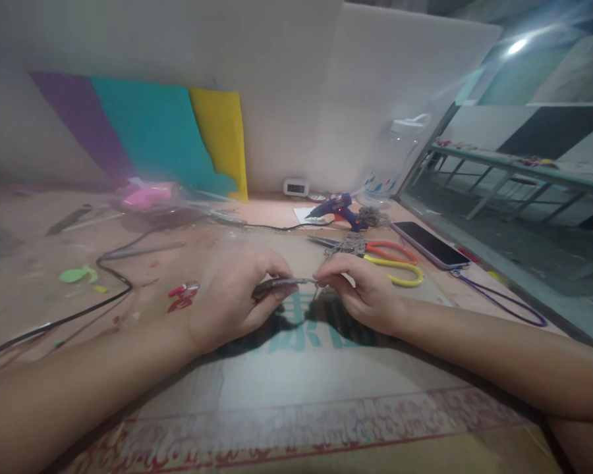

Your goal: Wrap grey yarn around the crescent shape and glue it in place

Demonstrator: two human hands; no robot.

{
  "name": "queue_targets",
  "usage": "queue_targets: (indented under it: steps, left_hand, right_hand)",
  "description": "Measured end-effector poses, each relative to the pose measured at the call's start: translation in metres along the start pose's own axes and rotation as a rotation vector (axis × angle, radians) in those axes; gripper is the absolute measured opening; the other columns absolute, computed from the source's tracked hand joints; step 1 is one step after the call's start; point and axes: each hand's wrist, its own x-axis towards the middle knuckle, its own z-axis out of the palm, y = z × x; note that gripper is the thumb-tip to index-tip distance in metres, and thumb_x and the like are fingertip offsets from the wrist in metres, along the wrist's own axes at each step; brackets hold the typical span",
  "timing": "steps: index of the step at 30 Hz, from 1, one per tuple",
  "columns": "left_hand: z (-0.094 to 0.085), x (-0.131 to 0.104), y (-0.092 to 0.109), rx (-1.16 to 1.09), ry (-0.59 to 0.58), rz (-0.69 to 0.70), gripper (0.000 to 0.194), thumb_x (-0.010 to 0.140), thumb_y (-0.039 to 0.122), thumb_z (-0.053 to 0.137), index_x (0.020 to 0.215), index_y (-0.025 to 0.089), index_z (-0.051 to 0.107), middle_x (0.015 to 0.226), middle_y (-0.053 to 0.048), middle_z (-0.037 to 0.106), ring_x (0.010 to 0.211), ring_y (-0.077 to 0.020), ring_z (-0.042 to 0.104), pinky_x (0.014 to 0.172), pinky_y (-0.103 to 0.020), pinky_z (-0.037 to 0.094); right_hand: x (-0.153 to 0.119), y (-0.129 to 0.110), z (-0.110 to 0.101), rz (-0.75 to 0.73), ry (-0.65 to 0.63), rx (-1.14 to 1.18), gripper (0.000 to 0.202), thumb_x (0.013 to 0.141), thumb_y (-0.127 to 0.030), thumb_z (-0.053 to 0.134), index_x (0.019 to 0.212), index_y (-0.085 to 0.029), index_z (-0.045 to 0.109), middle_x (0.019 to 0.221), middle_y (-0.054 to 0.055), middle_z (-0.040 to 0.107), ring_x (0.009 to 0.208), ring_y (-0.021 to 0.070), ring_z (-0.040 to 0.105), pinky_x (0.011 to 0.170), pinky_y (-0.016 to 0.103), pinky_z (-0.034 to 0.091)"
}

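My left hand [247, 296] is closed on a slim dark grey piece [281, 283], pinched between thumb and fingers, its narrow end pointing right. From that end a thin strand reaches my right hand [358, 289], whose thumb and fingertips pinch it; a bit of it hangs below. Both hands are over a printed sheet [326, 378] with green characters and a red border. Just behind my right hand lie pliers or scissors with red handles [390, 250] and yellow handles [405, 271], with tangled grey cord [348, 245] on them.
A blue glue gun [338, 209], a small digital clock [296, 188] and a clear bottle [388, 161] stand near the back panel. A phone [431, 245] with a purple strap lies right. On the left are a black cable [113, 296], pink item in plastic [147, 195] and green scrap [76, 275].
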Motion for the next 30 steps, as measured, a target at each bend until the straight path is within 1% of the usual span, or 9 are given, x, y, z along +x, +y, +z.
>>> queue_targets:
  steps: [4, 7, 10, 15, 18, 21, 24, 26, 30]
  left_hand:
    - [-0.003, 0.002, 0.006, -0.014, -0.037, -0.159, 0.002, 0.092, 0.02, 0.054, 0.092, 0.019, 0.056, 0.078, 0.0, 0.063, 0.071, -0.0135, 0.059, 0.066, -0.026, 0.048]
    - [-0.005, 0.004, 0.011, -0.053, -0.063, -0.223, 0.01, 0.094, 0.021, 0.049, 0.09, 0.018, 0.058, 0.077, 0.0, 0.062, 0.07, -0.0138, 0.058, 0.066, -0.027, 0.047]
    - [-0.003, 0.006, 0.015, -0.154, -0.047, -0.314, 0.018, 0.097, 0.025, 0.045, 0.092, 0.018, 0.061, 0.082, -0.002, 0.064, 0.075, -0.0144, 0.059, 0.07, -0.027, 0.048]
    - [0.007, 0.009, 0.013, -0.562, -0.058, -0.711, 0.031, 0.096, 0.045, 0.05, 0.096, 0.019, 0.066, 0.084, -0.002, 0.067, 0.075, -0.0147, 0.062, 0.064, -0.025, 0.049]
    - [0.013, 0.008, 0.004, -0.639, -0.114, -0.85, 0.038, 0.09, 0.053, 0.056, 0.095, 0.019, 0.069, 0.083, -0.003, 0.069, 0.071, -0.0155, 0.063, 0.062, -0.026, 0.049]
    - [0.016, 0.006, -0.002, -0.627, -0.165, -0.876, 0.042, 0.089, 0.056, 0.056, 0.095, 0.018, 0.072, 0.086, -0.005, 0.071, 0.074, -0.0176, 0.064, 0.063, -0.028, 0.05]
    - [0.017, 0.006, -0.004, -0.61, -0.225, -0.85, 0.04, 0.089, 0.055, 0.056, 0.099, 0.02, 0.073, 0.091, -0.006, 0.071, 0.08, -0.0199, 0.064, 0.065, -0.03, 0.05]
    - [0.017, 0.007, -0.004, -0.615, -0.216, -0.817, 0.037, 0.089, 0.049, 0.059, 0.11, 0.021, 0.07, 0.093, -0.005, 0.07, 0.082, -0.0192, 0.063, 0.067, -0.029, 0.05]
    - [0.019, 0.006, -0.005, -0.583, -0.131, -0.785, 0.045, 0.088, 0.039, 0.062, 0.129, 0.021, 0.059, 0.075, 0.001, 0.059, 0.066, -0.0132, 0.055, 0.056, -0.023, 0.042]
  right_hand:
    - [0.0, 0.0, -0.001, 0.099, 0.007, -0.016, 0.015, 0.098, -0.016, 0.048, 0.096, -0.019, 0.063, 0.08, 0.002, 0.067, 0.073, 0.0116, 0.063, 0.069, 0.024, 0.05]
    - [0.003, -0.002, -0.003, 0.097, 0.002, 0.002, 0.021, 0.101, -0.027, 0.046, 0.095, -0.018, 0.064, 0.081, 0.003, 0.067, 0.074, 0.0135, 0.062, 0.07, 0.027, 0.05]
    - [0.01, -0.008, -0.008, 0.072, 0.013, 0.014, 0.024, 0.099, -0.036, 0.05, 0.105, -0.018, 0.063, 0.087, 0.005, 0.065, 0.079, 0.0148, 0.061, 0.073, 0.029, 0.05]
    - [0.012, -0.013, -0.011, 0.143, 0.015, 0.106, 0.028, 0.097, -0.038, 0.055, 0.117, -0.018, 0.058, 0.095, 0.005, 0.066, 0.086, 0.0148, 0.063, 0.08, 0.029, 0.05]
    - [0.007, -0.005, -0.004, 0.29, -0.005, 0.162, 0.032, 0.095, -0.037, 0.057, 0.121, -0.019, 0.055, 0.094, 0.004, 0.067, 0.088, 0.0157, 0.064, 0.081, 0.03, 0.051]
    - [0.004, 0.004, 0.004, 0.451, -0.03, 0.17, 0.032, 0.094, -0.033, 0.059, 0.123, -0.019, 0.054, 0.088, 0.002, 0.067, 0.08, 0.0147, 0.066, 0.075, 0.029, 0.052]
    - [0.006, 0.01, 0.01, 0.531, -0.057, 0.205, 0.021, 0.095, -0.031, 0.055, 0.11, -0.018, 0.061, 0.081, 0.001, 0.067, 0.07, 0.0133, 0.065, 0.066, 0.026, 0.051]
    - [0.008, 0.011, 0.01, 0.525, -0.043, 0.173, 0.015, 0.094, -0.029, 0.055, 0.095, -0.018, 0.064, 0.082, 0.002, 0.067, 0.072, 0.0137, 0.065, 0.066, 0.026, 0.051]
    - [0.01, 0.012, 0.01, 0.423, -0.037, 0.022, 0.012, 0.092, -0.023, 0.059, 0.083, -0.018, 0.065, 0.081, 0.002, 0.065, 0.079, 0.0144, 0.062, 0.074, 0.028, 0.049]
